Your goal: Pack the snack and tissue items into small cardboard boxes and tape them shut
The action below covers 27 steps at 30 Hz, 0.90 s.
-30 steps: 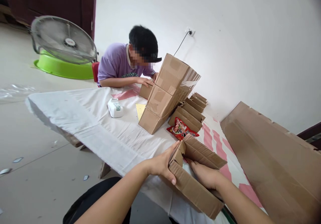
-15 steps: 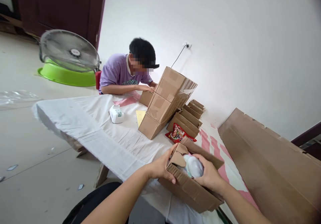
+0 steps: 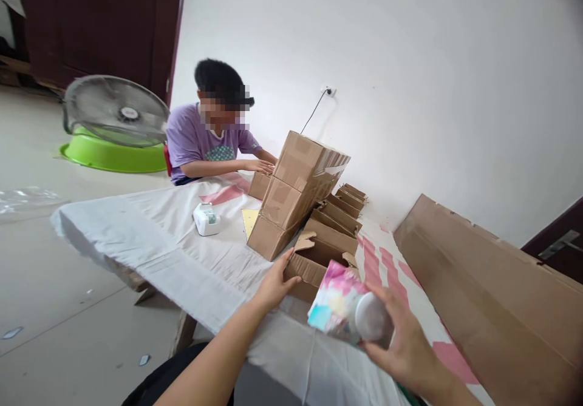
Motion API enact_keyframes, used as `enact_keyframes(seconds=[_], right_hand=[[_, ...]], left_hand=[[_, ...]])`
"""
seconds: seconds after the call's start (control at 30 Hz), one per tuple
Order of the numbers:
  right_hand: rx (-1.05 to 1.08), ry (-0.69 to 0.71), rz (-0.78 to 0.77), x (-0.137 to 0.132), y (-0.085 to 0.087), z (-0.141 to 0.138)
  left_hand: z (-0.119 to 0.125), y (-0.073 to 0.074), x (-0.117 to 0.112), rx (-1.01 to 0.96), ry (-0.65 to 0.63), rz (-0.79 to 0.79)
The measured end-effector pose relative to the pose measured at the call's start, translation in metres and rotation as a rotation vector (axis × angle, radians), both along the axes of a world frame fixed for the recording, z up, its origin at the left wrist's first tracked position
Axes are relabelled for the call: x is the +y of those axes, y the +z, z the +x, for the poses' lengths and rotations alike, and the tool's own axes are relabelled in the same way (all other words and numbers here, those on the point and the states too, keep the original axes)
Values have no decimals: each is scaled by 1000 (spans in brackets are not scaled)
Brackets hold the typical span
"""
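Note:
My right hand (image 3: pixel 405 333) is closed round a pastel pink, white and blue pouch with a round white cap (image 3: pixel 334 303), slightly blurred, held in front of an open cardboard box (image 3: pixel 303 272). The box stands on the cloth-covered table with its flaps up and a dark inside; the pouch covers part of its near side. My left hand (image 3: pixel 276 284) grips the box's left corner, thumb on the near wall and fingertips partly hidden behind the edge.
Stacked taped boxes (image 3: pixel 286 193) stand beyond my left hand, with several open boxes (image 3: pixel 341 209) behind. A white tape dispenser (image 3: pixel 206 219) and yellow sheet (image 3: pixel 249 221) lie leftward. A person (image 3: pixel 209 133) sits across, hands at a small box. A large cardboard panel (image 3: pixel 487 284) borders the right.
My right hand has drawn the pouch out of the box and toward me on the right. The box sits farther away, my left hand still on it. The red packet no longer shows.

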State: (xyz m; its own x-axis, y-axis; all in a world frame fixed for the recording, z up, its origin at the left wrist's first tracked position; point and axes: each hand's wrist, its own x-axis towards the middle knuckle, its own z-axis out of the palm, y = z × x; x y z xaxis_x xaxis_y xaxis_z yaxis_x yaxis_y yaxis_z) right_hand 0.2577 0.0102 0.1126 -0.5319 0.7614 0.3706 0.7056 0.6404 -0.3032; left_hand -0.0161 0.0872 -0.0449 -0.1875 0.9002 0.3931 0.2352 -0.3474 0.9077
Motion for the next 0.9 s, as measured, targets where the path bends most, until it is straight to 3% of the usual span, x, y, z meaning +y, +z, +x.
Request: enact_keyframes(seconds=[0.2, 0.3, 0.37, 0.5, 0.63, 0.73, 0.8, 0.9], right_hand=[[-234, 68, -188, 0, -91, 17], [-201, 22, -134, 13, -138, 32], [-111, -9, -58, 21, -166, 42], [148, -110, 80, 28, -213, 47], [356, -265, 148, 23, -242, 35], [438, -391, 160, 16, -255, 26], [463, -451, 158, 12, -259, 23], [463, -442, 163, 9, -255, 24]], left_hand=[[10, -5, -12, 208, 247, -151], [11, 4, -31, 394, 348, -336], [13, 12, -44, 514, 295, -395], [29, 15, -65, 588, 37, -359], [54, -11, -72, 516, -159, -174], [65, -32, -69, 500, -236, -167], [66, -38, -65, 494, -268, -203], [63, -34, -60, 491, -303, -233]])
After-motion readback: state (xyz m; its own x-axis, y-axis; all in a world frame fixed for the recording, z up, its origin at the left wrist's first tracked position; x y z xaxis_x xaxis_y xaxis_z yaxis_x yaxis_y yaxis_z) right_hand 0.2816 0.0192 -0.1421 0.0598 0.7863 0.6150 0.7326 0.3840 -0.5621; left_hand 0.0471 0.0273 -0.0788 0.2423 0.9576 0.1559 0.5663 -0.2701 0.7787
